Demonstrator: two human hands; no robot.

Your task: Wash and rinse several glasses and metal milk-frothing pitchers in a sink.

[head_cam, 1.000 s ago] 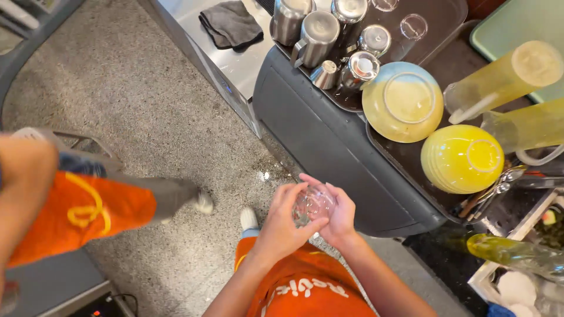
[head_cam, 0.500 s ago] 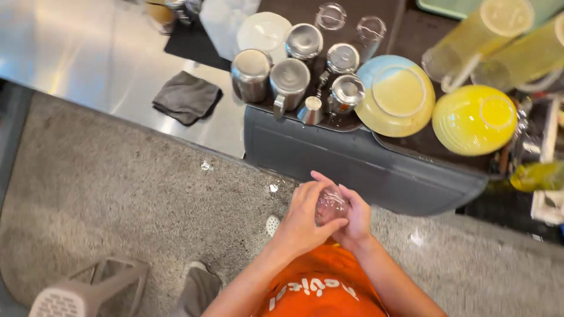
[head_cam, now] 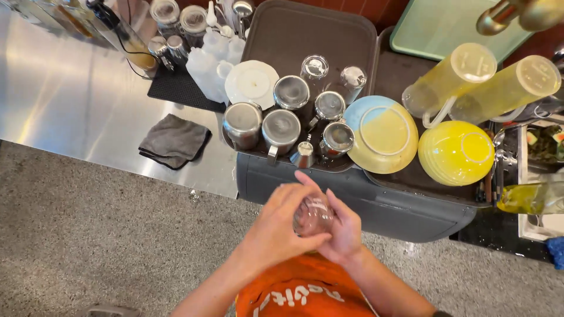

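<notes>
Both hands wrapped round one small clear glass (head_cam: 313, 215), held over the orange apron (head_cam: 299, 293). Left hand (head_cam: 276, 226) cups its left side, fingers curled over the top, thumb under. Right hand (head_cam: 343, 226) clamps the right side, fingers (head_cam: 311, 183) lying along the glass and pointing up-left. Glass mostly hidden between the palms.

Just beyond the fingertips: grey tub edge (head_cam: 352, 194), then a dark tray (head_cam: 305, 35) of upturned steel cups (head_cam: 281, 126). Right of the fingers: two upturned yellow bowls (head_cam: 455, 152). Far left of the fingers: grey cloth (head_cam: 174, 140) on the steel counter (head_cam: 70, 100).
</notes>
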